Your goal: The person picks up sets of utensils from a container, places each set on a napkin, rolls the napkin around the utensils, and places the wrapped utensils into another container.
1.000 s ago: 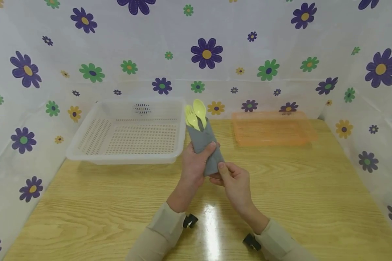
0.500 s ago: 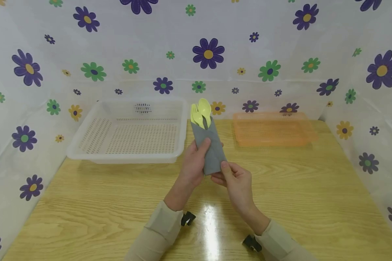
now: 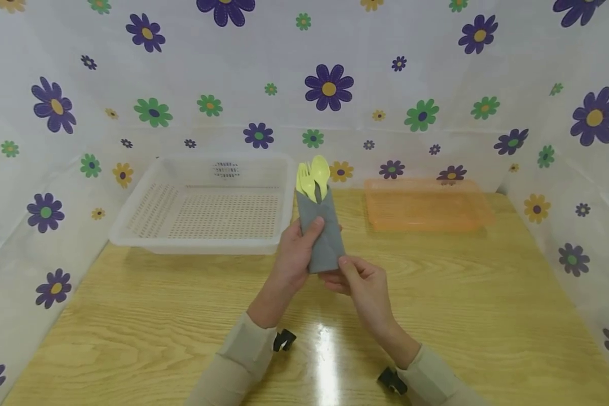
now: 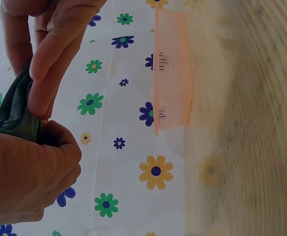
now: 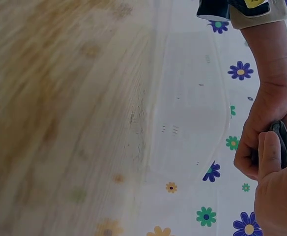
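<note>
A folded grey napkin [image 3: 327,248] is held up over the table, forming a pocket. Out of its top stick a yellow-green fork [image 3: 307,181] and a matching spoon [image 3: 321,170]; their handles are hidden inside. My left hand [image 3: 295,251] grips the napkin round its left side, thumb across the front. At the lower right corner my right hand [image 3: 367,285] pinches the napkin between thumb and fingers. In the left wrist view, the napkin [image 4: 19,110] shows dark and bunched between both hands.
A white perforated basket [image 3: 198,243] stands at the back left of the wooden table [image 3: 436,316]. An orange basket [image 3: 428,206] is at the back right. Flowered white sheeting [image 3: 264,56] rises behind and along both sides.
The napkin with the fork and spoon has turned more upright, first shifting slightly right, then slightly left. Both hands keep their hold on it. The head view has shifted a little.
</note>
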Demonstrator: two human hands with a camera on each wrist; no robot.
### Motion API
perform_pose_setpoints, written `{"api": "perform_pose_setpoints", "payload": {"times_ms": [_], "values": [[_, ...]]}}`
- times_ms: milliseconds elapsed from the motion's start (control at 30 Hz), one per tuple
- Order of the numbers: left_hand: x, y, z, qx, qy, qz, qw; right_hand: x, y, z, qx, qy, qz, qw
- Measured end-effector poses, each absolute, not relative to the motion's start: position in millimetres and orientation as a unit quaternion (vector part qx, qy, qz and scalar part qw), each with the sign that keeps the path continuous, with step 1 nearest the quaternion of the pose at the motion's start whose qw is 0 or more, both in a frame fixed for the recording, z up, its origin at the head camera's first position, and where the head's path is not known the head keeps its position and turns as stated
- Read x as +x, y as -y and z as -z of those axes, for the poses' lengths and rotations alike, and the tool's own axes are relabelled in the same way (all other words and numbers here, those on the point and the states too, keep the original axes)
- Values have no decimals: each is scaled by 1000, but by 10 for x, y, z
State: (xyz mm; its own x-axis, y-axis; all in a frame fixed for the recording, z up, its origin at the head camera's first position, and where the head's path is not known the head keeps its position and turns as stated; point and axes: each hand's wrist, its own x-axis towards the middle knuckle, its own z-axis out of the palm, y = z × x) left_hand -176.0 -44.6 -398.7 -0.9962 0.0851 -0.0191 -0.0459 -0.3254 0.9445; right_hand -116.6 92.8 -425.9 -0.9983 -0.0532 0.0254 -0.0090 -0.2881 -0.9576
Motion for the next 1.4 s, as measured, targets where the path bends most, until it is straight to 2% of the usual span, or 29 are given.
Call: {"api": "perform_pose_setpoints", "payload": {"times_ms": [500,867,1067,1400], "values": [[-2111,1078,3624,2,-679,-734,25,-1245,-873,4218,-36,-632,773,33],[-2530,1496,3697,-44,-758,-649,36,-1654,-618,4250,1,-660,749,56],[-2699,1602,3859,-76,-798,-593,76,-1673,-511,4250,0,-661,747,73],[-2817,1681,3961,-136,-847,-482,175,-1624,-470,4282,-13,-669,738,88]]}}
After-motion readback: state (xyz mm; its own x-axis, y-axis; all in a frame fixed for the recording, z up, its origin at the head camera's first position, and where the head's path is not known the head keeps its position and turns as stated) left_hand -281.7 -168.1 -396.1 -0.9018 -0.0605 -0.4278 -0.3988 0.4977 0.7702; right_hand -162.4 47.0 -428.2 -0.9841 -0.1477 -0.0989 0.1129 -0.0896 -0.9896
